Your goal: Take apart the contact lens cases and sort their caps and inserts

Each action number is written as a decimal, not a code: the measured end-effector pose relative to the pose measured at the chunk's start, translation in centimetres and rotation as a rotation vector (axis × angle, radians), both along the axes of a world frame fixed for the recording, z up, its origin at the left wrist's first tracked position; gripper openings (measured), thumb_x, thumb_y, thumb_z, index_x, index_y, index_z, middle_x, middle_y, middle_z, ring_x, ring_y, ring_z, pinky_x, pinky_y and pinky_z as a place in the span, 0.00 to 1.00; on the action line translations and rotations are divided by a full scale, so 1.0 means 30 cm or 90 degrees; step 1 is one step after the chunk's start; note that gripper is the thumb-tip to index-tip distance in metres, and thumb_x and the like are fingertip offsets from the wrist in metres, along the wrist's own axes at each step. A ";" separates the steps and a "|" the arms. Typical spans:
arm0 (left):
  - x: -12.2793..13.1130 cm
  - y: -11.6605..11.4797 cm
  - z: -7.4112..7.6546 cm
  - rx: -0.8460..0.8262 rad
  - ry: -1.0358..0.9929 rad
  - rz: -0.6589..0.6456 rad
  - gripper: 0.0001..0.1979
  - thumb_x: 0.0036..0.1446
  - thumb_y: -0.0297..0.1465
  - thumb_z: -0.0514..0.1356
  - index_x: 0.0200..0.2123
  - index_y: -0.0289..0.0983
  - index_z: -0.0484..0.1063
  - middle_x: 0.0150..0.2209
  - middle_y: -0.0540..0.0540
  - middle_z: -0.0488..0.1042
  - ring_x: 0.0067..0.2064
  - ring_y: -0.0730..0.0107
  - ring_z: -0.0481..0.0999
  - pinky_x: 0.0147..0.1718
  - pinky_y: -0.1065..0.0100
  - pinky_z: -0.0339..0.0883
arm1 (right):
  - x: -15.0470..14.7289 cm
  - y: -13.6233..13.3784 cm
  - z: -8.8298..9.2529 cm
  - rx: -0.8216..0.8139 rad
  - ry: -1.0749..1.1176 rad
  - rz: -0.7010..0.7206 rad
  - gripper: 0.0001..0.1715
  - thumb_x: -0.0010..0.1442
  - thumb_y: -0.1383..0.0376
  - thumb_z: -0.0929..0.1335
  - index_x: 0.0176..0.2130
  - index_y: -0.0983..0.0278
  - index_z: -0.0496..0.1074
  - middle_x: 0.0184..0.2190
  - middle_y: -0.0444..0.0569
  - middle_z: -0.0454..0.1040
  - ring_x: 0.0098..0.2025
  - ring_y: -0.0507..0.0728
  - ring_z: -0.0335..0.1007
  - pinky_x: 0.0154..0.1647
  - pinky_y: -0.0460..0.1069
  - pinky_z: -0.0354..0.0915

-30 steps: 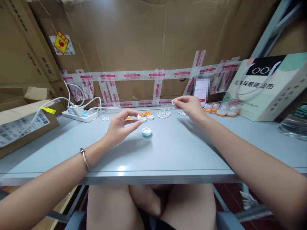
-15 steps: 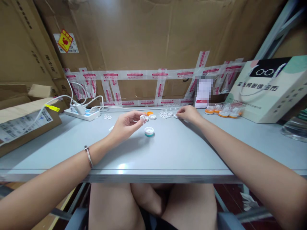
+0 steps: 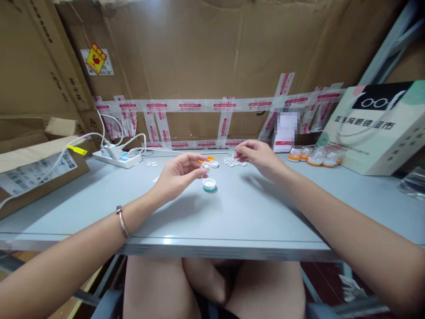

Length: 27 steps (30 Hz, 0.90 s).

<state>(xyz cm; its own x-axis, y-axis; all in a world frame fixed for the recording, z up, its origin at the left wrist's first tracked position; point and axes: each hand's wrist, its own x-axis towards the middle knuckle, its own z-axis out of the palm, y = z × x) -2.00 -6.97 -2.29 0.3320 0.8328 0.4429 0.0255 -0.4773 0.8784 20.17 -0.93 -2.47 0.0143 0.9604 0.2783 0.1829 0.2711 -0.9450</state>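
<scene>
My left hand (image 3: 181,173) is pinched around a small white plastic piece (image 3: 206,166), held above the table. Just below it on the tabletop sits a round white cap with a teal base (image 3: 209,185). Behind that piece are an orange ring-shaped part (image 3: 210,158) and another round white cap (image 3: 214,164). Over a pile of small white plastic pieces (image 3: 233,161) hovers my right hand (image 3: 254,155), thumb and fingertips pressed together. Whatever it grips is too small or hidden to tell.
At the left are a power strip (image 3: 121,158) with white cables and an open cardboard box (image 3: 40,166). A few white pieces (image 3: 152,163) lie nearby. Orange-based clear containers (image 3: 315,156), a printed paper bag (image 3: 365,128) and a clear plastic item (image 3: 413,184) are at the right.
My right hand has lifted from beside the white pile and moved left, its fingers pinched. My left hand has shifted slightly right with its white piece. The view has moved a little.
</scene>
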 end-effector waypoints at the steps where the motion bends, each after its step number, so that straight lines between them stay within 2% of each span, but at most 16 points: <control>1: 0.003 -0.008 0.003 -0.010 -0.014 -0.014 0.12 0.48 0.29 0.63 0.37 0.34 0.67 0.28 0.50 0.74 0.31 0.73 0.76 0.35 0.68 0.71 | -0.033 -0.041 0.012 0.013 0.024 0.091 0.06 0.49 0.64 0.68 0.26 0.66 0.67 0.21 0.44 0.71 0.24 0.48 0.66 0.30 0.45 0.64; 3: 0.008 -0.020 0.007 -0.025 -0.031 -0.045 0.11 0.47 0.28 0.64 0.33 0.34 0.65 0.27 0.51 0.74 0.30 0.72 0.76 0.34 0.66 0.72 | -0.091 -0.116 0.027 0.032 0.045 0.249 0.11 0.50 0.60 0.69 0.28 0.66 0.68 0.24 0.45 0.72 0.27 0.48 0.68 0.33 0.46 0.65; 6: 0.011 -0.029 0.007 -0.028 -0.031 -0.085 0.10 0.47 0.29 0.64 0.29 0.33 0.64 0.27 0.50 0.75 0.31 0.70 0.77 0.34 0.65 0.73 | -0.138 -0.186 0.036 0.042 0.015 0.338 0.12 0.50 0.58 0.69 0.31 0.65 0.70 0.26 0.44 0.73 0.28 0.48 0.68 0.33 0.46 0.65; 8: 0.011 -0.029 0.008 -0.009 -0.031 -0.075 0.09 0.47 0.29 0.64 0.29 0.33 0.65 0.28 0.49 0.75 0.31 0.70 0.77 0.34 0.66 0.73 | -0.143 -0.203 0.037 0.045 0.003 0.342 0.12 0.50 0.59 0.70 0.32 0.66 0.71 0.26 0.44 0.74 0.28 0.49 0.68 0.33 0.46 0.65; 12: 0.006 -0.024 0.009 0.079 0.008 0.014 0.08 0.48 0.30 0.63 0.30 0.33 0.68 0.29 0.48 0.76 0.31 0.72 0.76 0.33 0.69 0.73 | -0.136 -0.202 0.037 0.023 0.030 0.325 0.14 0.47 0.59 0.71 0.32 0.66 0.71 0.26 0.45 0.74 0.28 0.49 0.69 0.34 0.47 0.66; 14: 0.003 -0.021 0.007 0.161 0.066 0.069 0.07 0.49 0.30 0.63 0.31 0.33 0.70 0.30 0.47 0.76 0.32 0.72 0.76 0.34 0.70 0.73 | -0.142 -0.201 0.034 -0.003 0.049 0.306 0.14 0.45 0.60 0.72 0.31 0.67 0.70 0.25 0.45 0.74 0.28 0.50 0.70 0.34 0.48 0.67; 19: 0.002 -0.020 0.010 0.446 0.248 0.220 0.07 0.53 0.28 0.59 0.36 0.38 0.75 0.35 0.47 0.78 0.35 0.72 0.76 0.36 0.71 0.71 | -0.170 -0.202 0.022 -0.008 0.132 0.247 0.14 0.45 0.61 0.72 0.29 0.66 0.67 0.23 0.43 0.73 0.26 0.49 0.71 0.33 0.49 0.68; 23: 0.012 -0.029 0.047 0.530 0.334 0.226 0.10 0.53 0.29 0.59 0.40 0.40 0.74 0.38 0.48 0.77 0.37 0.71 0.76 0.37 0.71 0.69 | -0.170 -0.200 0.021 0.038 0.180 0.229 0.14 0.44 0.60 0.73 0.29 0.65 0.68 0.22 0.42 0.73 0.26 0.49 0.70 0.33 0.48 0.68; 27: 0.024 -0.035 0.108 0.522 0.364 0.225 0.07 0.53 0.31 0.59 0.36 0.40 0.75 0.35 0.48 0.78 0.33 0.71 0.76 0.34 0.71 0.68 | -0.164 -0.204 0.029 0.087 0.223 0.229 0.14 0.43 0.60 0.73 0.29 0.64 0.68 0.24 0.41 0.73 0.26 0.49 0.70 0.34 0.48 0.68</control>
<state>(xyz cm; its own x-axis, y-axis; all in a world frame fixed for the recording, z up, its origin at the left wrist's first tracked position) -1.29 -8.00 0.94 0.4657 0.4395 0.7681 0.5867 -0.8031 0.1038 15.26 -7.06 -1.60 -0.1951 0.8767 0.4396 -0.2649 0.3845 -0.8843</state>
